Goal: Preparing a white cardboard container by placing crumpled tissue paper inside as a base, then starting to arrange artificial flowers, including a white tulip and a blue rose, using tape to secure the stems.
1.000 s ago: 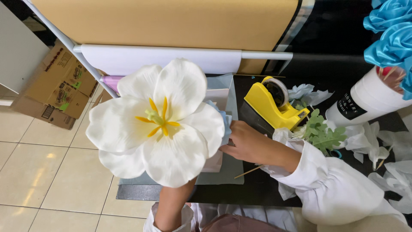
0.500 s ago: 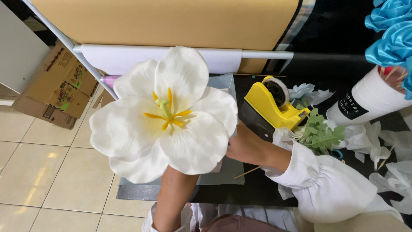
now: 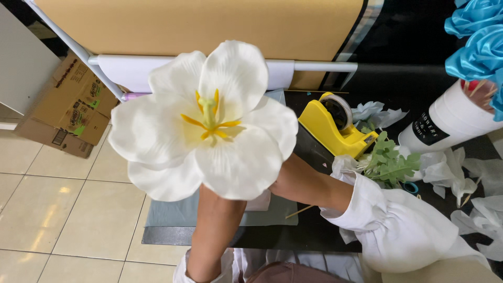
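Here, both hands are hidden behind the large white artificial flower point(image 3: 204, 123), so their grip cannot be read directly. The left forearm point(image 3: 215, 230) rises bare from the bottom edge of the view and disappears under the lower petals. The right forearm point(image 3: 309, 183) comes in from the right, out of a gathered white sleeve point(image 3: 393, 225), and also ends behind the bloom. Whether the fingers are closed on a stem or spread against the petals cannot be told.

The flower is held up close to the camera, face toward it, above the left end of the desk point(image 3: 314, 236). It has broad white petals with faint veining and yellow stamens point(image 3: 209, 118) around a pale green centre.

Below the flower a grey-blue sheet point(image 3: 173, 212) lies at the desk's left edge, partly overhanging toward the tiled floor point(image 3: 63, 209). A thin wooden stick point(image 3: 299, 211) lies just under the right forearm. To the right of the flower stands a yellow tape dispenser point(image 3: 335, 128), and just beside it a sprig of green leaves point(image 3: 390, 162). White paper scraps point(image 3: 461, 173) are scattered further right. A white cylindrical container point(image 3: 450, 120) leans at the right edge, with blue fabric roses point(image 3: 479, 36) above it.

Behind the flower a roll of white paper point(image 3: 136, 71) sits on a white rack, with brown paper point(image 3: 199, 23) above. A flattened cardboard box point(image 3: 68, 105) leans at the left.
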